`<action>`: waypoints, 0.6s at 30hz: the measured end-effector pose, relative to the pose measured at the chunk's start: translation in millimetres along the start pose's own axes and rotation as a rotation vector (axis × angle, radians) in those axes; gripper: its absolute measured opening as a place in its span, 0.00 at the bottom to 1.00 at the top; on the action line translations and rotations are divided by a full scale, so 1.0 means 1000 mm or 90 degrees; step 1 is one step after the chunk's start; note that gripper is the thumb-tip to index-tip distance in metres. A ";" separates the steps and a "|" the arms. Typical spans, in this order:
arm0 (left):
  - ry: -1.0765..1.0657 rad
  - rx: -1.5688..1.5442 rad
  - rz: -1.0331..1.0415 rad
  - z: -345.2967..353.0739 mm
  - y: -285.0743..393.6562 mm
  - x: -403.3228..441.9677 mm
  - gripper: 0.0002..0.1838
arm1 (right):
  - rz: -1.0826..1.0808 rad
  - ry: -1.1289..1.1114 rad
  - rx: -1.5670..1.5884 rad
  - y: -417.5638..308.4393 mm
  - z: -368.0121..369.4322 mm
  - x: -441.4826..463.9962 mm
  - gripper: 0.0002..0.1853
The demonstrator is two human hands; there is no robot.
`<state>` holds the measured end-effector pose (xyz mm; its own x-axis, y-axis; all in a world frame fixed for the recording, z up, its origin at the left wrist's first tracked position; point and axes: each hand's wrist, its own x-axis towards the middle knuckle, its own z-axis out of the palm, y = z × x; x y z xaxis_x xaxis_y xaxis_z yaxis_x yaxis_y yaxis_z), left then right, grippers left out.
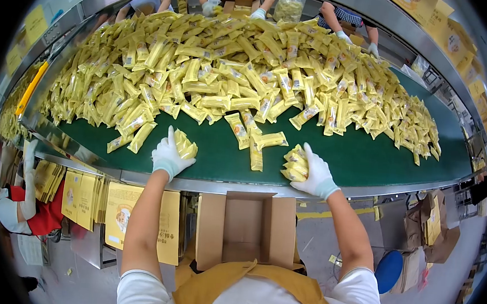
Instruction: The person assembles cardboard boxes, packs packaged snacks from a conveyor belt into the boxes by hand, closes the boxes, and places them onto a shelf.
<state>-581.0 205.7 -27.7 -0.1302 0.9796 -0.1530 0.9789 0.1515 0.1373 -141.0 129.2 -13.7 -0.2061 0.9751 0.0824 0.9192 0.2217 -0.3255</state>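
Observation:
My left hand, in a white glove, is closed around a small bunch of yellow-wrapped snack bars over the near part of the green conveyor belt. On the right side, my right hand, gloved too, grips another bunch of snack bars. Between the hands, several loose snack bars lie on the belt, in front of a large heap of the same bars. Below the belt edge, an open cardboard box stands close to my body.
Flattened yellow cartons stand upright at the left, near a person in red and white. Across the belt, other people's gloved hands are at work. A metal rail edges the belt; a blue stool stands at the right.

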 end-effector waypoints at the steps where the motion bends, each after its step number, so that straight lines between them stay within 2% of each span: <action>1: 0.052 -0.036 0.028 0.002 -0.004 -0.003 0.73 | -0.025 0.055 0.050 -0.006 -0.007 -0.006 0.60; 3: 0.153 -0.109 0.080 0.014 -0.019 -0.016 0.68 | -0.094 0.100 0.117 -0.034 -0.037 -0.022 0.60; 5: 0.175 -0.508 0.142 0.040 -0.043 -0.015 0.62 | -0.189 0.149 0.147 -0.062 -0.060 -0.039 0.58; 6: 0.181 -0.705 0.172 0.046 -0.053 -0.016 0.58 | -0.218 0.102 0.112 -0.077 -0.069 -0.046 0.57; 7: 0.034 -0.919 0.159 0.025 -0.044 -0.036 0.49 | -0.247 0.055 0.079 -0.094 -0.079 -0.052 0.57; 8: -0.081 -1.054 0.156 0.019 -0.043 -0.055 0.49 | -0.277 0.009 0.045 -0.113 -0.087 -0.056 0.57; 9: -0.143 -1.127 0.225 0.001 -0.030 -0.080 0.50 | -0.228 -0.146 0.043 -0.134 -0.092 -0.055 0.53; 10: -0.207 -1.199 0.296 -0.015 -0.011 -0.105 0.51 | -0.307 -0.110 -0.029 -0.144 -0.077 -0.063 0.51; 12: -0.312 -1.212 0.380 -0.020 0.019 -0.136 0.59 | -0.335 -0.295 -0.228 -0.171 -0.047 -0.067 0.48; 14: -0.342 -1.113 0.407 -0.009 0.041 -0.146 0.61 | -0.344 -0.424 -0.299 -0.194 -0.009 -0.070 0.48; 16: -0.346 -1.013 0.467 -0.020 0.063 -0.163 0.66 | -0.336 -0.608 -0.273 -0.206 0.018 -0.060 0.47; 17: -0.339 -0.961 0.504 -0.034 0.075 -0.176 0.71 | -0.322 -0.663 -0.252 -0.207 0.032 -0.058 0.47; 18: -0.343 -0.905 0.488 -0.019 0.076 -0.178 0.74 | -0.310 -0.687 -0.212 -0.204 0.048 -0.057 0.47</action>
<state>-486.2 45.8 28.3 0.6265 0.7714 0.1112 -0.1547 -0.0167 0.9878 -332.2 28.4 2.9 -0.5782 0.3337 -0.7445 0.6771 0.7054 -0.2096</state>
